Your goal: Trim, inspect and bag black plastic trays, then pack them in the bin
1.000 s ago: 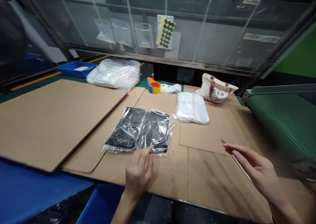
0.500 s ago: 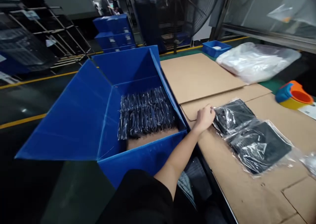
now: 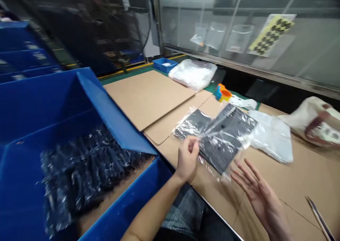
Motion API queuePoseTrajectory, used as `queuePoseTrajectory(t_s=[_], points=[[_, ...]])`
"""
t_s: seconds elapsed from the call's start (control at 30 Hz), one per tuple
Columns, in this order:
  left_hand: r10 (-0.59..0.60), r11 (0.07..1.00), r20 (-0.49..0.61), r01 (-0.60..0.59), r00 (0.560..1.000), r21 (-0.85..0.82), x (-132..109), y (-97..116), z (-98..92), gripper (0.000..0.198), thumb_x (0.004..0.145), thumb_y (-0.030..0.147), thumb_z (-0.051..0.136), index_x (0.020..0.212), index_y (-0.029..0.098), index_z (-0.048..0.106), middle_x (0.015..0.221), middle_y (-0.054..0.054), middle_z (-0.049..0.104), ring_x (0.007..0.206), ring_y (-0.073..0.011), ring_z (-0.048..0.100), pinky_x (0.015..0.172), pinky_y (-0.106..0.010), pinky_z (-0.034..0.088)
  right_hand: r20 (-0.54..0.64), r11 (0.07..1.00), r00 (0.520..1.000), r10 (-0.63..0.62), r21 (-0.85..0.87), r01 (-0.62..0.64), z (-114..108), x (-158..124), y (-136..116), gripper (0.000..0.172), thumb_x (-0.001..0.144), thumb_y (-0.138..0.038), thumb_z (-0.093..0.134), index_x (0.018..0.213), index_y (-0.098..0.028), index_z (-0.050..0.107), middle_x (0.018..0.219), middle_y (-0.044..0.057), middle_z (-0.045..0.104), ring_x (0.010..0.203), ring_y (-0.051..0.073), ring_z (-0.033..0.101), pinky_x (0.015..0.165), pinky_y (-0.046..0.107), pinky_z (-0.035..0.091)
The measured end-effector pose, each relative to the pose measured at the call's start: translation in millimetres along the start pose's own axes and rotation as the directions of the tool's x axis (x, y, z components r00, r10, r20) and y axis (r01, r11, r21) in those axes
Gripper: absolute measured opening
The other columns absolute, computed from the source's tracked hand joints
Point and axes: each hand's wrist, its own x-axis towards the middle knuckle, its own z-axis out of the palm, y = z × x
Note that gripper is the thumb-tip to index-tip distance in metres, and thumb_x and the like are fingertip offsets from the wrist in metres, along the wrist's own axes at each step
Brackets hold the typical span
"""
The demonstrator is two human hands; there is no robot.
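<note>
My left hand (image 3: pixel 187 157) pinches the near corner of a clear bag holding a black flat part (image 3: pixel 225 136), and lifts it tilted off the cardboard. A second bagged black part (image 3: pixel 190 123) lies flat just behind it. My right hand (image 3: pixel 257 191) hovers below and to the right of the lifted bag, palm up, fingers spread and empty. Thin tweezers (image 3: pixel 320 218) lie on the cardboard at the lower right, apart from that hand.
A blue bin (image 3: pixel 87 103) at the left holds several bagged black parts (image 3: pixel 87 170). On the cardboard-covered table (image 3: pixel 148 96) lie a stack of white bags (image 3: pixel 272 135), a heap of clear bags (image 3: pixel 192 74), an orange tape dispenser (image 3: pixel 222 92), a small blue tray (image 3: pixel 165 64) and a cloth tote (image 3: pixel 316 122).
The view swung left to the blue bin and partly back. My left hand has raised one bagged part off the table. My right hand no longer holds the tweezers; they lie on the cardboard.
</note>
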Motion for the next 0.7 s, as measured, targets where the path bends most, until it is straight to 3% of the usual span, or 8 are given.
queuePoseTrajectory(t_s=[0.1, 0.23, 0.3, 0.37, 0.47, 0.57, 0.63, 0.7], points=[[-0.091, 0.996, 0.282, 0.082, 0.955, 0.045, -38.5, -2.2, 27.5, 0.017, 0.091, 0.027, 0.046, 0.084, 0.018, 0.058, 0.067, 0.002, 0.054, 0.061, -0.0103, 0.051, 0.058, -0.021, 0.042, -0.191, 0.994, 0.978, 0.089, 0.082, -0.074, 4.6, -3.0, -2.7, 0.068, 0.065, -0.055, 0.075, 0.123, -0.023, 0.058, 0.116, 0.012, 0.07, 0.103, 0.03, 0.068, 0.082, 0.041, 0.059], [-0.075, 0.996, 0.623, 0.028, 0.779, 0.085, -39.0, 0.9, 38.2, 0.024, 0.09, 0.029, 0.046, 0.105, 0.017, 0.06, 0.09, -0.005, 0.066, 0.082, -0.0164, 0.062, 0.076, -0.028, 0.049, -0.45, 0.996, 0.891, 0.068, -0.026, -0.089, -34.5, -3.4, 0.9, 0.066, 0.057, -0.053, 0.079, 0.111, -0.021, 0.059, 0.1, 0.009, 0.074, 0.09, 0.03, 0.071, 0.075, 0.039, 0.06], [-0.013, 0.988, 0.633, -0.086, 0.774, 0.125, -14.2, 2.6, 34.5, 0.029, 0.09, 0.032, 0.047, 0.113, 0.017, 0.06, 0.111, -0.01, 0.064, 0.105, -0.0207, 0.059, 0.093, -0.034, 0.046, -0.489, 0.979, 0.872, -0.006, -0.18, -0.095, -65.3, -1.9, 5.7, 0.066, 0.055, -0.057, 0.078, 0.107, -0.021, 0.058, 0.098, 0.007, 0.074, 0.09, 0.03, 0.07, 0.077, 0.038, 0.058], [0.029, 0.967, 0.555, -0.164, 0.831, 0.194, 18.3, 0.3, 31.4, 0.034, 0.093, 0.036, 0.042, 0.116, 0.018, 0.058, 0.12, -0.01, 0.061, 0.115, -0.0219, 0.055, 0.102, -0.037, 0.041, -0.451, 0.916, 0.889, -0.081, -0.386, -0.112, -94.9, -0.4, 11.3, 0.065, 0.06, -0.061, 0.072, 0.109, -0.02, 0.057, 0.101, 0.008, 0.072, 0.095, 0.031, 0.068, 0.084, 0.041, 0.055], [-0.056, 0.92, 0.494, -0.147, 0.868, 0.363, 61.1, -14.1, 34.6, 0.04, 0.091, 0.038, 0.044, 0.121, 0.015, 0.056, 0.131, -0.014, 0.056, 0.125, -0.0244, 0.049, 0.108, -0.04, 0.035, -0.411, 0.649, 0.862, -0.298, -0.749, -0.133, -120.5, -0.1, 14.7, 0.064, 0.067, -0.066, 0.059, 0.108, -0.017, 0.061, 0.1, 0.013, 0.069, 0.101, 0.037, 0.063, 0.094, 0.054, 0.047], [-0.13, 0.903, 0.495, -0.103, 0.859, 0.417, 81.5, -35.6, 44.8, 0.045, 0.085, 0.038, 0.052, 0.123, 0.014, 0.055, 0.135, -0.017, 0.054, 0.129, -0.0294, 0.047, 0.11, -0.044, 0.033, -0.305, 0.393, 0.758, -0.576, -0.917, -0.07, -108.9, -0.6, 5.6, 0.061, 0.073, -0.066, 0.052, 0.105, -0.017, 0.065, 0.111, 0.019, 0.064, 0.113, 0.041, 0.053, 0.102, 0.06, 0.035], [-0.137, 0.903, 0.501, -0.1, 0.855, 0.418, 84.0, -48.0, 50.9, 0.048, 0.083, 0.038, 0.055, 0.125, 0.015, 0.054, 0.136, -0.017, 0.052, 0.131, -0.0308, 0.045, 0.11, -0.045, 0.032, -0.226, 0.468, 0.791, -0.569, -0.879, 0.086, -81.4, 3.2, -4.5, 0.053, 0.078, -0.06, 0.053, 0.112, -0.02, 0.063, 0.124, 0.016, 0.059, 0.121, 0.036, 0.049, 0.107, 0.054, 0.032], [-0.131, 0.904, 0.506, -0.106, 0.852, 0.413, 82.4, -56.3, 54.6, 0.049, 0.081, 0.035, 0.057, 0.126, 0.015, 0.053, 0.139, -0.017, 0.05, 0.133, -0.0308, 0.043, 0.112, -0.045, 0.03, -0.154, 0.717, 0.905, -0.397, -0.668, 0.201, -46.1, 15.4, -13.1, 0.051, 0.079, -0.054, 0.059, 0.121, -0.025, 0.057, 0.133, 0.011, 0.056, 0.121, 0.028, 0.053, 0.106, 0.047, 0.037]])
